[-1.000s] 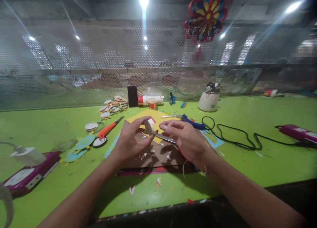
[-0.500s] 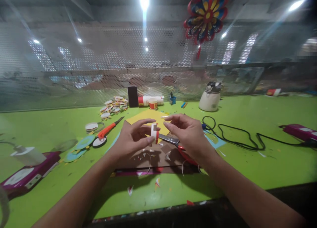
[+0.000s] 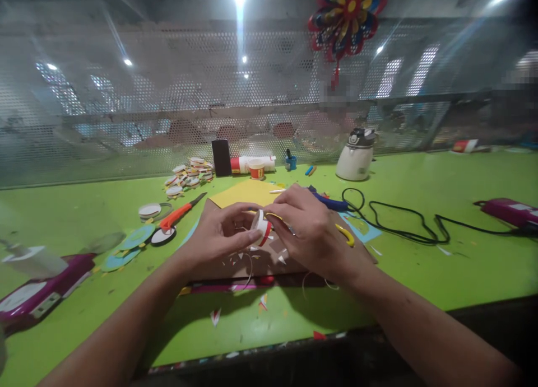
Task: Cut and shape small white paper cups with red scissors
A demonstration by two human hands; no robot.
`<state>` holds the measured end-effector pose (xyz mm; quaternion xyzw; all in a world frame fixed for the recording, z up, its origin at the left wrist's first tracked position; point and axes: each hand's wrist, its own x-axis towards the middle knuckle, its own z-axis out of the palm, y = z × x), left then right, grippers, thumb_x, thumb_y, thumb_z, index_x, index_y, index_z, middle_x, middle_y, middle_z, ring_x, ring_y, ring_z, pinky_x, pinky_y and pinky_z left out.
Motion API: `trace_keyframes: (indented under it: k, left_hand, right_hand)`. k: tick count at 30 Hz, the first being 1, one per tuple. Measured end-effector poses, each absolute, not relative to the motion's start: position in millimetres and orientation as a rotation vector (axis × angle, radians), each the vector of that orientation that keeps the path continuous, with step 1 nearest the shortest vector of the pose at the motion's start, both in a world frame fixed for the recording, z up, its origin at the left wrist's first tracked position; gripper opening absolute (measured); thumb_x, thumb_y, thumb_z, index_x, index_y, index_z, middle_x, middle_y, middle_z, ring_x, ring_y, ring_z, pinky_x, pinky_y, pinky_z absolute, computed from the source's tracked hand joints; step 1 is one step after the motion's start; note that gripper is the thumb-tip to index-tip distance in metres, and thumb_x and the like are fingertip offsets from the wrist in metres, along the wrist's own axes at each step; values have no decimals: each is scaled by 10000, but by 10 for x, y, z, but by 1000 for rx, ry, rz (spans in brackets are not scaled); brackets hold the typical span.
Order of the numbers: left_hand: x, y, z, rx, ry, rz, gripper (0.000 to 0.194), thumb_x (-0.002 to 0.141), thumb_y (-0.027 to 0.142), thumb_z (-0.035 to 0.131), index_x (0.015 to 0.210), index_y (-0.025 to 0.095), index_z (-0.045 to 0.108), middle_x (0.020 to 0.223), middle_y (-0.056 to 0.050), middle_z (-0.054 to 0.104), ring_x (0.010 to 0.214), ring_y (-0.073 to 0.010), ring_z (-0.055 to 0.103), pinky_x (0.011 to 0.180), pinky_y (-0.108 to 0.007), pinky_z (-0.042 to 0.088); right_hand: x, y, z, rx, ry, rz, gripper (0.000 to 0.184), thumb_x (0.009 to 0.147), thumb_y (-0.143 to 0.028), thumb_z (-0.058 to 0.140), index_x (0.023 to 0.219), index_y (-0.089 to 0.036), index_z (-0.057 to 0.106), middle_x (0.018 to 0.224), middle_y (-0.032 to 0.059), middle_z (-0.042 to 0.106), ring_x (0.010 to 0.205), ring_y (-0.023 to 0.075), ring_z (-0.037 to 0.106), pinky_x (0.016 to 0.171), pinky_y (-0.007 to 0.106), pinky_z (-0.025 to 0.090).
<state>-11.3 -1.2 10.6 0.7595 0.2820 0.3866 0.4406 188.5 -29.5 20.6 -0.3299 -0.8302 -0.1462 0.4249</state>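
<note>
My left hand [image 3: 218, 233] pinches a small ring cut from a paper cup [image 3: 260, 227], white with a red band, tilted on its side. My right hand [image 3: 305, 227] is closed beside it, fingertips against the ring's right side. A thin yellow edge shows at those fingertips; what it belongs to I cannot make out. Under both hands lies brown cardboard [image 3: 235, 268] with paper scraps. Behind them is a yellow sheet [image 3: 241, 192]. Right of my right hand are a yellow curved piece [image 3: 347, 236] and a blue-handled tool [image 3: 330, 200] by a black cord.
An orange-handled cutter [image 3: 179, 214] and blue paper discs [image 3: 138, 237] lie left. Finished-looking rings [image 3: 191, 174] are piled behind, near a phone [image 3: 221, 157] and a paper cup [image 3: 256, 169]. A white kettle-shaped flask [image 3: 355, 157] stands right. Purple power strips [image 3: 54, 294] lie at both sides.
My right hand has moved left and closed against the ring. The scissors seen under it before are now hidden. The blue-handled tool and yellow curved piece have come into sight.
</note>
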Motion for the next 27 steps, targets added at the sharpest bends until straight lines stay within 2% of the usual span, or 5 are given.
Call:
trace_keyframes:
  k: [6, 12, 17, 23, 27]
  left_hand:
    - [-119, -7, 116, 1939, 738, 940, 347, 815, 301, 707, 1134, 175, 656, 993, -88, 749, 907, -228, 704, 804, -371, 571]
    - [-110, -19, 129, 1925, 784, 916, 332, 797, 334, 714, 1089, 180, 680, 928, -70, 759, 853, -222, 703, 719, -331, 567]
    - [-97, -36, 175, 1879, 823, 902, 355, 765, 320, 725, 1073, 148, 684, 960, -88, 748, 843, -207, 691, 717, -305, 552]
    - [-115, -48, 219, 1822, 886, 826, 385, 751, 355, 734, 1061, 133, 673, 771, -25, 688, 697, -149, 634, 609, -246, 511]
    - [-165, -13, 185, 1763, 832, 771, 369, 779, 375, 729, 1065, 148, 673, 725, -4, 672, 611, -120, 610, 581, -241, 506]
  right_hand:
    - [1896, -297, 199, -832, -2126, -442, 290, 962, -135, 479, 852, -88, 743, 765, 124, 652, 745, 223, 589, 646, 345, 468]
    - [1889, -270, 178, -831, -2142, -475, 277, 946, -122, 480, 817, -92, 722, 763, 132, 658, 747, 227, 578, 657, 351, 464]
    - [1892, -258, 184, -782, -2141, -425, 228, 923, -98, 496, 802, -97, 689, 773, 123, 661, 749, 211, 590, 670, 338, 494]
    - [1876, -223, 139, -687, -2085, -437, 228, 875, -68, 511, 736, -77, 692, 695, 117, 632, 674, 205, 561, 599, 333, 468]
    - [1859, -216, 120, -625, -2068, -446, 252, 871, -59, 508, 705, -78, 696, 660, 110, 618, 644, 195, 535, 574, 325, 442]
